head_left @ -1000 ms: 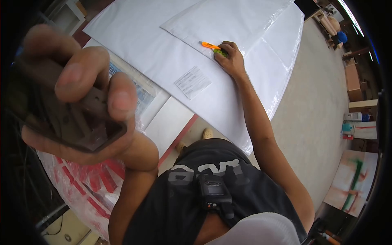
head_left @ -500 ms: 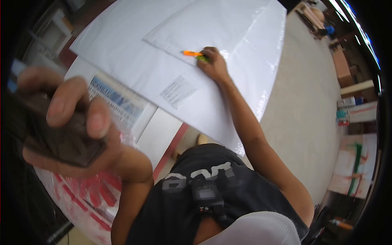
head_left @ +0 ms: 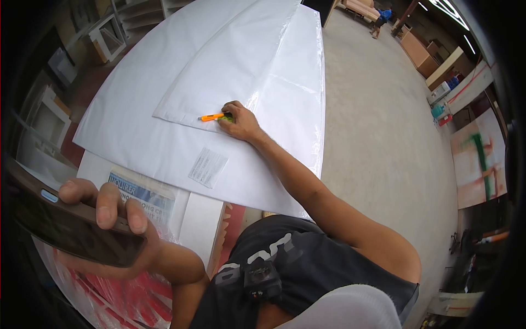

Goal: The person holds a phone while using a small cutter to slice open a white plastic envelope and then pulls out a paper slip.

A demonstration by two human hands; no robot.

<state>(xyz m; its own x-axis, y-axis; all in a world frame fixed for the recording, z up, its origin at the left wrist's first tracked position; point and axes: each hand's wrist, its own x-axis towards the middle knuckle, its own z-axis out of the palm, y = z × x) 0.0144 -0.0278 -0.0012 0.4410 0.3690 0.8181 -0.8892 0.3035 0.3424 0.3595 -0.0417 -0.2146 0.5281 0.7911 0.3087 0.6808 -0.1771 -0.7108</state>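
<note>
My left hand point(head_left: 147, 253) is wrapped round a dark phone point(head_left: 71, 233), raised close to the camera at the left. My right hand point(head_left: 242, 124) rests on a large white plastic-wrapped sheet point(head_left: 131, 104). Its fingers are closed on an orange pen-like tool point(head_left: 210, 117), whose tip points left. A yellow-green object point(head_left: 228, 118) is also in that grip, mostly hidden by the fingers, and I cannot make out its kind. Near my right forearm a printed label point(head_left: 208, 167) lies on the sheet.
Beneath the sheet's near edge lie a newspaper point(head_left: 139, 192) and a white board point(head_left: 201, 219). Red-and-white plastic wrapping point(head_left: 118, 296) is at lower left. A person point(head_left: 379, 22) stands far off beyond the concrete floor point(head_left: 378, 120). A paint-marked board point(head_left: 479, 159) leans at right.
The view has shifted, so the sheet and my right hand appear lower and further left. My left hand has turned the phone, showing more of it. Both hands keep their holds.
</note>
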